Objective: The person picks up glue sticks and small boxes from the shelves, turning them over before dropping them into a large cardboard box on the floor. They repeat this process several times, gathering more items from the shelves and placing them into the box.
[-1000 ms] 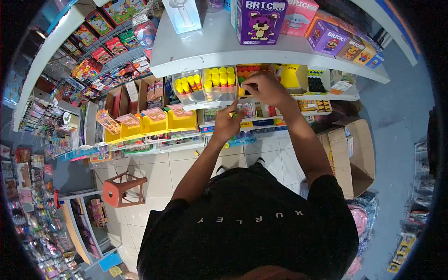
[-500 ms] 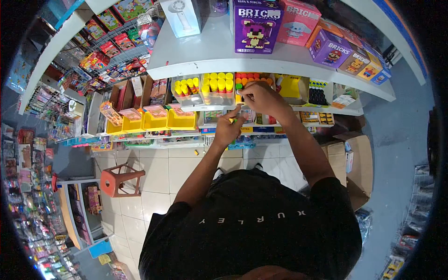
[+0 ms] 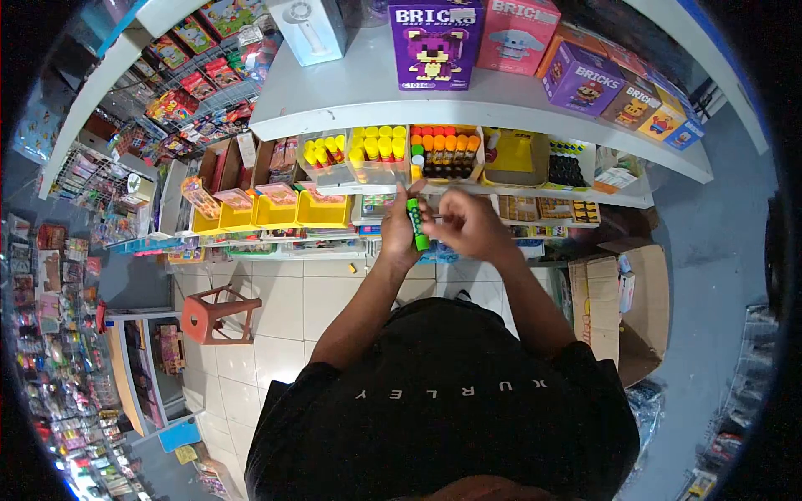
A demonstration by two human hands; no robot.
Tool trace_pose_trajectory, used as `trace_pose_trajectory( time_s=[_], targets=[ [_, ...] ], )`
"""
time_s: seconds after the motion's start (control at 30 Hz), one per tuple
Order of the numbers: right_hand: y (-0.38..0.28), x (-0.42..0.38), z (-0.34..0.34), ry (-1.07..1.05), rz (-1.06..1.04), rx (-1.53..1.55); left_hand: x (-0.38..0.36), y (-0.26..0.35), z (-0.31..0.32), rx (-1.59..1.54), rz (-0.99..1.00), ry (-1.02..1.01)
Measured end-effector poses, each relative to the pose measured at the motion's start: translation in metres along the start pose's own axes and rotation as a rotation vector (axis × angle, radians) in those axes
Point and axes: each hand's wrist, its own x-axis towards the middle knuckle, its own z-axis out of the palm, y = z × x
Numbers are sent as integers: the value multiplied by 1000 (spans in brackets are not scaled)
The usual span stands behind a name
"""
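Note:
A green tube (image 3: 417,224) with a dark pattern round its middle lies upright along the palm of my left hand (image 3: 401,234), which is closed around it. My right hand (image 3: 473,227) is just right of the tube, slightly blurred, its fingers bent and apart, the fingertips close to the tube's side. Behind both hands, a clear bin (image 3: 482,167) holds orange-capped tubes (image 3: 451,144) in rows, with a green-capped tube (image 3: 417,150) at its left side. Yellow-capped tubes (image 3: 380,146) fill the bins to the left.
Boxed brick sets (image 3: 434,46) stand on the grey shelf (image 3: 351,104) above. Yellow trays (image 3: 322,212) line the lower shelf at left. On the tiled floor are a red plastic stool (image 3: 221,313) at left and an open cardboard box (image 3: 639,313) at right.
My right hand has drawn back from the bin. The green tube is now out in front of the shelf, held by my left hand, which was pointing with nothing in it.

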Motion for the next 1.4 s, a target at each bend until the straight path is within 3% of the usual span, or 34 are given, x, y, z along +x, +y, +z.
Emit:
trace_pose_trajectory(
  time_s=[0.23,0.37,0.5,0.6,0.73,0.8,0.9,1.1,1.2,1.4],
  targets=[
    [15,-29,28,205,82,30,3,-17,15,-17,104,53],
    [16,-29,11,287,139,151,4,-22,20,-47,93,102],
    [21,-19,-14,350,-2,110,4,-22,11,42,22,52],
    [1,-9,-40,261,76,173,-1,-20,16,28,-43,21],
    [15,15,-51,300,-69,72,-2,-15,16,93,-53,-26],
    [11,21,-57,241,-22,60,-1,-12,11,149,-48,-94],
    [9,28,-62,152,72,144,-2,-11,14,160,-20,-38],
    [-3,41,-70,140,-6,-85,-2,-11,2,178,7,-99],
    [-5,55,-67,223,-48,-285,-5,-9,5,174,51,-32],
    [1,82,-45,179,-98,-533,4,-10,-13,223,133,65]
  ],
)
